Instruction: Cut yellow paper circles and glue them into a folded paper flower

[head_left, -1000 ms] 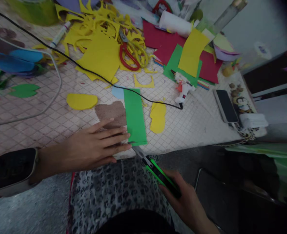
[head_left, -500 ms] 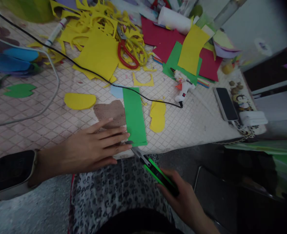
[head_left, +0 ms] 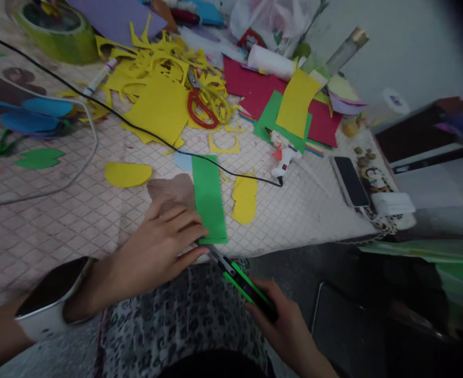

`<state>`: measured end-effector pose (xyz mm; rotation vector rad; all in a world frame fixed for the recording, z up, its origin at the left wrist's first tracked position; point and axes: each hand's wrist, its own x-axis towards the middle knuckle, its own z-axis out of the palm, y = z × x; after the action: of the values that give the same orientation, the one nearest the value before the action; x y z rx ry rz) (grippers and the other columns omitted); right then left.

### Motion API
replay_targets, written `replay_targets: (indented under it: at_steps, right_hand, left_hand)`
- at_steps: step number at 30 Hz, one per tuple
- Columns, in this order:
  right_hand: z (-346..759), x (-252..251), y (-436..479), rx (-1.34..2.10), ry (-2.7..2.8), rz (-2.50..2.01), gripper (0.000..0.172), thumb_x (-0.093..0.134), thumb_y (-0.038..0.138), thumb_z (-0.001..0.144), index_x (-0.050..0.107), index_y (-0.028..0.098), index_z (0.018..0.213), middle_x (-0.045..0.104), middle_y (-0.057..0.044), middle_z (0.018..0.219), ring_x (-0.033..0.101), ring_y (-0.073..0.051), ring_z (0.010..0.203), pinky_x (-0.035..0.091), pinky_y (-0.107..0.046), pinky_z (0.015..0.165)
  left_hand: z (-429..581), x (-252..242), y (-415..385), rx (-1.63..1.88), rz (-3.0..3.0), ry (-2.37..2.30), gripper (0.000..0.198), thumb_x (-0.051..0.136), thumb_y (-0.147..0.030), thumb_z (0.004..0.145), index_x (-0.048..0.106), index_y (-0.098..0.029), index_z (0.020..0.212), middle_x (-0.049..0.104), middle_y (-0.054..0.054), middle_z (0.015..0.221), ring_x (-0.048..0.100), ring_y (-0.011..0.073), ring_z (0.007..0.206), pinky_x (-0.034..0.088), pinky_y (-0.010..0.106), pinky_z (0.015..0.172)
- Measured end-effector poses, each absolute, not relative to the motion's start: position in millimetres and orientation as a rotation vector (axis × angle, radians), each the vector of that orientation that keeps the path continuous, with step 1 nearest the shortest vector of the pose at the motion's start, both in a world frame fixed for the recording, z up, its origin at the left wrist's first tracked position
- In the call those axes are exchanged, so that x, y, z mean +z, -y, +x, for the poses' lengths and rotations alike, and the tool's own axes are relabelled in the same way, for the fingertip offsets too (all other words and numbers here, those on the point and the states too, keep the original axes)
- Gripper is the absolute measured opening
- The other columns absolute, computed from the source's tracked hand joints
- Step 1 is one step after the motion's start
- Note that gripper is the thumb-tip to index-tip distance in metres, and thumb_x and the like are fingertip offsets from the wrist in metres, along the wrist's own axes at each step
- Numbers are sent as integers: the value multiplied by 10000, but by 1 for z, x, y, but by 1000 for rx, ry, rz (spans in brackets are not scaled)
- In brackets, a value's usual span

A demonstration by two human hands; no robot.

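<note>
A strip of green paper [head_left: 209, 194] lies upright near the table's front edge, its lower end close to that edge. My left hand [head_left: 166, 239], wearing a watch [head_left: 56, 294], rests at the strip's lower left corner, fingers bent and thumb apart, grasping nothing that I can see. In my right hand [head_left: 281, 320] is a green and black utility knife [head_left: 241, 281], held just off the table's front edge. Its blade points up and left, the tip reaching the strip's lower end beside my left thumb. Part of the tip is hard to make out.
Yellow petal shapes [head_left: 244, 202] and a folded yellow piece [head_left: 128, 175] flank the strip. Behind are a glue gun [head_left: 282, 155] with its black cord across the strip's top, red-handled scissors [head_left: 202, 107], and yellow scraps [head_left: 164, 63]. A phone [head_left: 349, 181] lies right.
My left fingers have gone from stretched flat to bent, with the hand nearer the strip's lower corner. The knife stays at the strip's lower end. The whole view has shifted slightly.
</note>
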<state>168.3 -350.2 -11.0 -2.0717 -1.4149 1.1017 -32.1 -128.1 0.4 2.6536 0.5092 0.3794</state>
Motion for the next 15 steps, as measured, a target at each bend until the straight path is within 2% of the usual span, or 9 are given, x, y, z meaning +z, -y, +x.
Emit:
replay_targets:
  at_steps: [3, 9, 12, 15]
  right_hand:
    - [176, -13, 346, 981, 1530, -2020, 278, 570, 240, 885, 538, 235, 1160, 724, -52, 1053, 705, -182, 940, 563, -269, 782]
    - [204, -10, 331, 734, 1788, -1919, 306, 571, 199, 872, 547, 246, 1174, 732, -53, 969, 715, -194, 831, 569, -291, 701]
    - [220, -4, 325, 721, 1773, -1881, 315, 581, 183, 856, 558, 239, 1165, 728, -56, 1003, 707, -189, 872, 559, -281, 743]
    - [230, 0, 323, 771, 1555, -1911, 285, 606, 212, 847, 579, 232, 1130, 719, -51, 1018, 691, -187, 910, 541, -262, 782]
  left_hand:
    - [-22, 3, 131, 321, 2616, -548, 88, 557, -258, 879, 642, -236, 874, 647, 14, 919, 586, 238, 948, 309, 459, 926]
    - [-8, 7, 128, 231, 2416, -610, 73, 578, -227, 839, 615, -231, 776, 628, -24, 800, 590, 199, 864, 328, 398, 828]
    - [1, 14, 122, 337, 2319, -642, 83, 575, -268, 836, 626, -240, 776, 651, -33, 778, 601, 184, 816, 348, 386, 833]
    - [7, 23, 118, 559, 2113, -759, 151, 562, -339, 838, 622, -239, 742, 649, -24, 708, 593, 170, 714, 406, 324, 708]
